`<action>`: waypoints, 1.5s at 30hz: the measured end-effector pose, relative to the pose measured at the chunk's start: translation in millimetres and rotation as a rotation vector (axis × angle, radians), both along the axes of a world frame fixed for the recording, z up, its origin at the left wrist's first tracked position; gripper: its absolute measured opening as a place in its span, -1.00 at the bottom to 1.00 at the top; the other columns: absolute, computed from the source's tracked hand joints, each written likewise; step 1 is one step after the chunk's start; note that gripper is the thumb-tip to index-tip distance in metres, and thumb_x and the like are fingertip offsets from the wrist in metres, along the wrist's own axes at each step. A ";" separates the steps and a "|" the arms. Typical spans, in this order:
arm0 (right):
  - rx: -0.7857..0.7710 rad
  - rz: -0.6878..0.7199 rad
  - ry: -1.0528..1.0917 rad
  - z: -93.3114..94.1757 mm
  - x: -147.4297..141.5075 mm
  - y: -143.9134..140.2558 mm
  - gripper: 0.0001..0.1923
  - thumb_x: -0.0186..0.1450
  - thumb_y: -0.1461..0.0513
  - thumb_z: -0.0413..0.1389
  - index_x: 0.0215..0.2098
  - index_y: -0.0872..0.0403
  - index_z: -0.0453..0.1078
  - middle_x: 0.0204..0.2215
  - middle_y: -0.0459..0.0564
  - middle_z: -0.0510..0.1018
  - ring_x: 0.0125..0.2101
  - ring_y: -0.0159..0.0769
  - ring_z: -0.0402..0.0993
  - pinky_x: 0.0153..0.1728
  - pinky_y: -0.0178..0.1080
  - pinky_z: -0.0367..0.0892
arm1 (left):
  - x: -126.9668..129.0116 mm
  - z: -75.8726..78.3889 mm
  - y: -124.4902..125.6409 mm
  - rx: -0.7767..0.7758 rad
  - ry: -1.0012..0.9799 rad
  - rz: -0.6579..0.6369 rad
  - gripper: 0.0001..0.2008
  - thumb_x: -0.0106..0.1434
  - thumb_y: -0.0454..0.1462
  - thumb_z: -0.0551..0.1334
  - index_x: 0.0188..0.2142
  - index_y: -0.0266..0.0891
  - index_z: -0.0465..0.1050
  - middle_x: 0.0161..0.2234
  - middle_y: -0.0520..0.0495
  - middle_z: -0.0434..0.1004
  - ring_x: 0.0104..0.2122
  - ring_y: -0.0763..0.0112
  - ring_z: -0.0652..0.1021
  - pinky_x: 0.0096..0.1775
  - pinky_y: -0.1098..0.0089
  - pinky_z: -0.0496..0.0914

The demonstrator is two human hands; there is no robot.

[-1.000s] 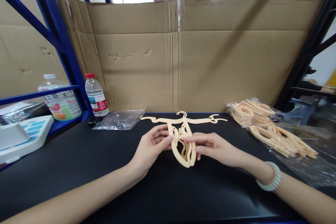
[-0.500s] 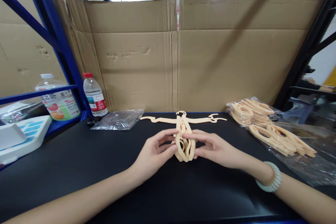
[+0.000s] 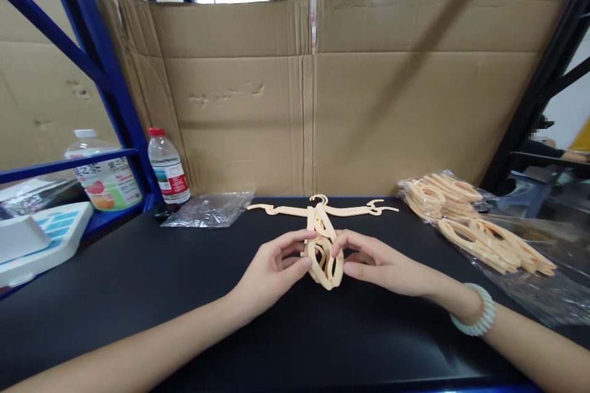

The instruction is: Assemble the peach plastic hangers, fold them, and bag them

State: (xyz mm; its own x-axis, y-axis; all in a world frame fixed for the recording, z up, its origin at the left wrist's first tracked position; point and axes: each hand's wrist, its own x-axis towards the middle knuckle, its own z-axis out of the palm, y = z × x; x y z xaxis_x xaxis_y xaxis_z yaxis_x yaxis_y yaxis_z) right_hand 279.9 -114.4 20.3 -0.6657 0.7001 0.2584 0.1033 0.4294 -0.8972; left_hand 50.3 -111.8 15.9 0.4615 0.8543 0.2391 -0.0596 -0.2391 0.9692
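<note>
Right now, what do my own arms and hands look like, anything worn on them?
Both forearms are bare, with no sleeves in view. The left hand wears nothing: no glove, ring or watch shows. The right hand is also ungloved; on its wrist sits a bracelet, a pale whitish-green band of rounded beads. No markings show on either arm.

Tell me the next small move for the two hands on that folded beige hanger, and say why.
Probably squeeze the folded hanger flat and square its layers. The left hand and right hand pinch it from both sides, it stands tilted on the black table, and its loops look splayed rather than aligned. An unfolded hanger lies just behind.
</note>
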 end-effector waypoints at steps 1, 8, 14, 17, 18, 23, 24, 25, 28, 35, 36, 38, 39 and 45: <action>-0.002 0.001 -0.023 0.6 0.3 0.1 -0.78 0.33 0.12 0.05 -0.12 0.06 0.32 -0.17 -0.03 0.42 -0.26 -0.38 0.39 -0.19 -0.27 0.34 | 0.1 -0.7 -0.3 0.007 0.005 -0.010 -0.61 0.14 -0.28 0.32 -0.01 -0.22 0.43 -0.03 -0.14 0.51 0.00 0.18 0.48 0.03 0.23 0.38; -0.013 -0.048 -0.046 0.1 3.4 4.9 -0.66 0.25 0.10 0.14 -0.03 0.05 0.42 -0.18 0.01 0.44 -0.27 -0.35 0.37 -0.25 -0.27 0.34 | -1.6 -2.2 0.2 0.103 0.054 -0.084 -0.69 0.18 -0.32 0.24 -0.06 -0.13 0.36 0.04 -0.08 0.40 0.08 0.18 0.41 0.09 0.16 0.32; -0.064 -0.313 -0.028 -9.9 17.2 20.9 -0.65 0.24 0.06 0.12 -0.10 0.09 0.40 -0.39 -0.07 0.42 -0.56 -0.47 0.25 -0.53 -0.34 0.25 | -9.5 -1.6 -4.8 0.552 0.522 -0.103 -0.58 0.21 -0.31 0.20 0.09 -0.13 0.28 0.25 -0.15 0.17 0.25 0.11 0.16 0.22 0.05 0.06; 0.054 -0.364 -0.247 -12.1 20.9 22.1 -0.68 0.27 0.06 0.07 -0.13 0.08 0.41 -0.55 -0.15 0.33 -0.58 -0.44 0.20 -0.56 -0.35 0.18 | -12.5 -1.4 -7.6 0.616 0.697 -0.209 -0.51 0.24 -0.23 0.20 0.16 -0.12 0.24 0.27 -0.14 0.13 0.27 0.06 0.09 0.23 -0.01 0.01; 0.132 -0.362 -0.317 -11.5 21.1 20.5 -0.69 0.29 0.06 0.06 -0.12 0.06 0.42 -0.53 -0.13 0.35 -0.54 -0.41 0.24 -0.51 -0.33 0.21 | -13.0 -1.0 -8.2 0.620 0.726 -0.229 -0.51 0.25 -0.21 0.19 0.17 -0.11 0.23 0.27 -0.13 0.13 0.27 0.04 0.09 0.23 -0.04 -0.02; 0.401 -0.287 -0.537 -6.4 22.6 9.7 -0.51 0.26 0.00 0.09 0.11 -0.01 0.30 -0.15 0.04 0.45 -0.16 -0.17 0.35 -0.11 -0.14 0.27 | -14.2 1.3 -8.0 0.640 0.751 -0.229 -0.52 0.26 -0.18 0.19 0.17 -0.11 0.26 0.26 -0.13 0.16 0.28 0.04 0.08 0.23 -0.04 -0.02; 0.404 -0.276 -0.565 -6.5 23.4 8.8 -0.44 0.25 -0.03 0.09 0.15 0.00 0.26 -0.13 0.06 0.44 -0.14 -0.15 0.34 -0.09 -0.12 0.27 | -14.4 1.6 -7.4 0.646 0.745 -0.224 -0.52 0.25 -0.18 0.20 0.16 -0.12 0.26 0.25 -0.13 0.17 0.28 0.06 0.08 0.23 -0.02 0.00; 0.408 -0.271 -0.586 -6.9 24.3 8.6 -0.40 0.24 -0.04 0.10 0.17 0.01 0.23 -0.12 0.08 0.43 -0.13 -0.14 0.34 -0.08 -0.12 0.27 | -14.6 1.8 -6.7 0.652 0.737 -0.220 -0.52 0.25 -0.18 0.21 0.16 -0.13 0.27 0.25 -0.14 0.18 0.28 0.07 0.08 0.23 0.01 0.02; 0.454 -0.285 -0.616 -9.1 25.7 10.0 -0.41 0.26 -0.05 0.08 0.18 0.02 0.23 -0.13 0.09 0.43 -0.15 -0.13 0.34 -0.10 -0.11 0.27 | -15.5 2.2 -4.4 0.668 0.722 -0.214 -0.51 0.23 -0.20 0.23 0.15 -0.13 0.28 0.25 -0.13 0.18 0.27 0.07 0.10 0.22 0.04 0.08; 0.558 -0.307 -0.668 -8.1 24.8 12.0 -0.56 0.29 0.03 0.05 0.07 0.05 0.33 -0.18 0.08 0.39 -0.17 -0.15 0.31 -0.11 -0.10 0.27 | -17.2 1.9 -0.9 0.686 0.772 -0.217 -0.48 0.24 -0.17 0.22 0.18 -0.14 0.25 0.25 -0.16 0.17 0.27 0.07 0.11 0.21 0.08 0.10; 0.567 -0.309 -0.672 -8.0 25.1 12.3 -0.57 0.29 0.04 0.05 0.06 0.05 0.34 -0.18 0.08 0.38 -0.16 -0.15 0.30 -0.10 -0.09 0.27 | -17.5 1.9 -0.5 0.684 0.780 -0.218 -0.48 0.24 -0.16 0.22 0.18 -0.14 0.24 0.25 -0.16 0.16 0.27 0.07 0.10 0.21 0.08 0.10; 0.579 -0.311 -0.671 -8.2 26.0 12.8 -0.59 0.29 0.05 0.06 0.05 0.03 0.34 -0.18 0.07 0.38 -0.16 -0.14 0.30 -0.10 -0.09 0.27 | -18.3 1.9 0.3 0.675 0.786 -0.221 -0.49 0.24 -0.15 0.21 0.18 -0.15 0.24 0.26 -0.17 0.14 0.28 0.07 0.09 0.21 0.08 0.09; 0.581 -0.312 -0.668 -8.4 26.3 13.1 -0.59 0.29 0.05 0.06 0.05 0.03 0.35 -0.17 0.07 0.38 -0.15 -0.14 0.30 -0.09 -0.08 0.26 | -18.6 2.0 0.7 0.669 0.783 -0.222 -0.50 0.24 -0.16 0.21 0.17 -0.15 0.25 0.26 -0.16 0.14 0.28 0.07 0.08 0.21 0.08 0.09; 0.575 -0.310 -0.669 -8.6 26.9 13.5 -0.57 0.29 0.02 0.06 0.06 0.03 0.34 -0.15 0.08 0.37 -0.13 -0.15 0.29 -0.08 -0.09 0.26 | -18.7 2.7 2.9 0.678 0.791 -0.224 -0.49 0.23 -0.16 0.22 0.16 -0.16 0.25 0.25 -0.19 0.16 0.27 0.05 0.11 0.20 0.06 0.11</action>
State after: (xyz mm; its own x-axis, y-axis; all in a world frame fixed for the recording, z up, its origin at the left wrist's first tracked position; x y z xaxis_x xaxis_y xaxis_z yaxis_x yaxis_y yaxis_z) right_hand 306.8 -100.9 11.6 -0.6065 0.7546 0.2506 0.7056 0.6560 -0.2679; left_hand 31.7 -108.9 18.6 0.8240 0.5316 0.1963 0.4190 -0.8047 0.4206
